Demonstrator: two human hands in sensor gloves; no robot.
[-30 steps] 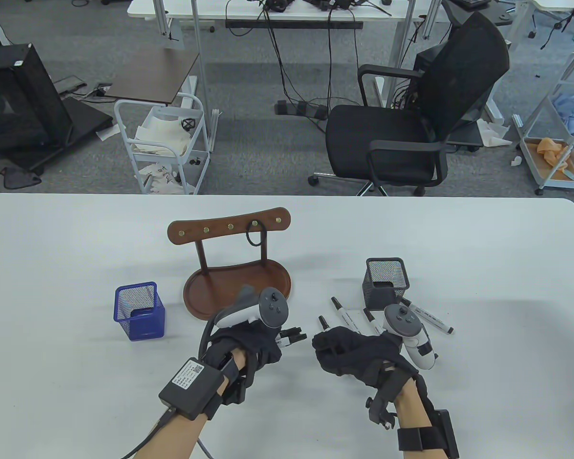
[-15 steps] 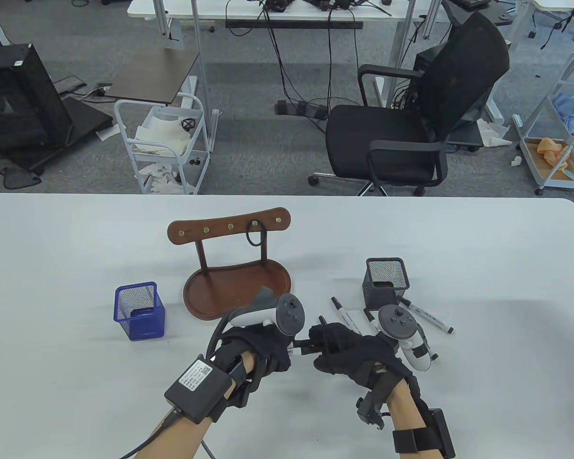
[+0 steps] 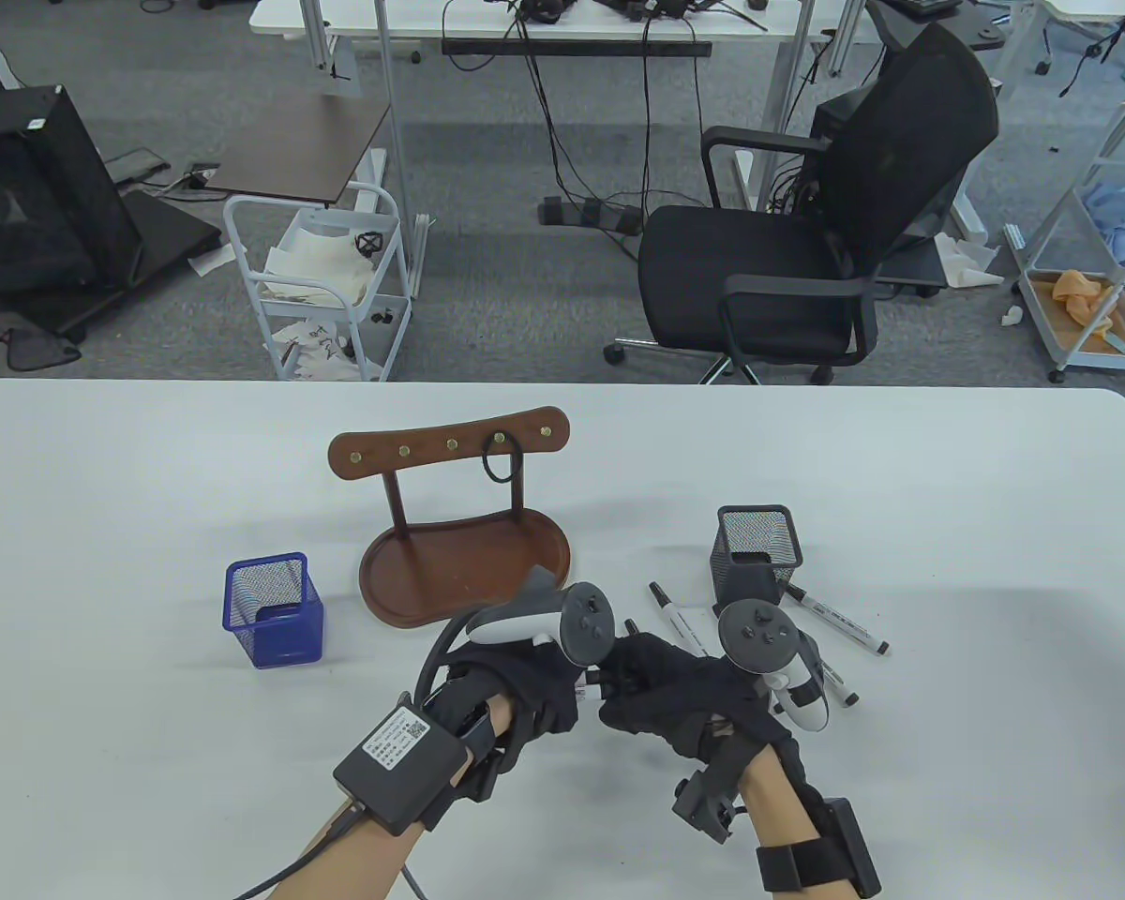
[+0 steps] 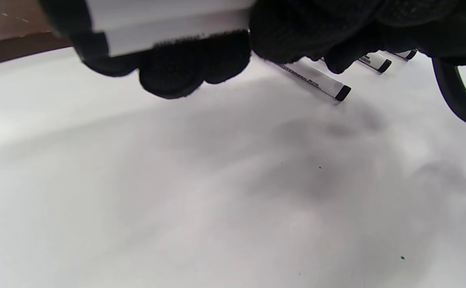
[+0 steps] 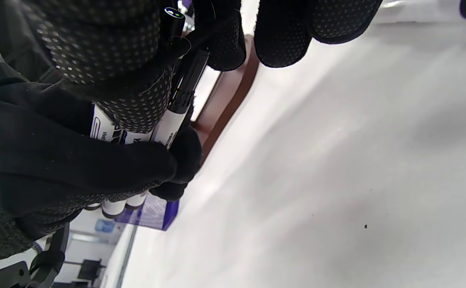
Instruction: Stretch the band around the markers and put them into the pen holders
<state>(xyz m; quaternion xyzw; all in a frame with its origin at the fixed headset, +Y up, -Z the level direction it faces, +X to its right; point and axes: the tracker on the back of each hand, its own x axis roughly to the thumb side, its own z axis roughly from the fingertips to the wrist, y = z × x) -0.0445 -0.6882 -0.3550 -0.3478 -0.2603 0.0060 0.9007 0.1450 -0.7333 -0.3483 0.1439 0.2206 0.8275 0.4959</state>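
**Banding the marker bundle, both hands on it**

Table view: left hand (image 3: 516, 680) curled round a bundle of markers (image 3: 592, 684), caps poking toward the right hand (image 3: 675, 694), whose fingers close on the cap end. Band not visible here; can't tell if it's on yet. To do it well, IMO: keep the left grip firm w/ barrels parallel, have the right hand spread the loop wide and roll it past the caps to mid-barrel. Loose markers (image 3: 839, 626) lie by the black mesh holder (image 3: 755, 553); blue mesh holder (image 3: 274, 609) well apart, left. A spare band (image 3: 501, 466) hangs on the wooden peg rack (image 3: 450, 448).

Left wrist view: knit glove fingers, smooth white table (image 4: 217, 192), loose white marker barrels (image 4: 313, 78) w/ black end plugs.

Right wrist view: dotted-grip fingertips (image 5: 225, 40) pinch black caps; glossy white barrels (image 5: 169, 130), cylindrical, slippery-looking.
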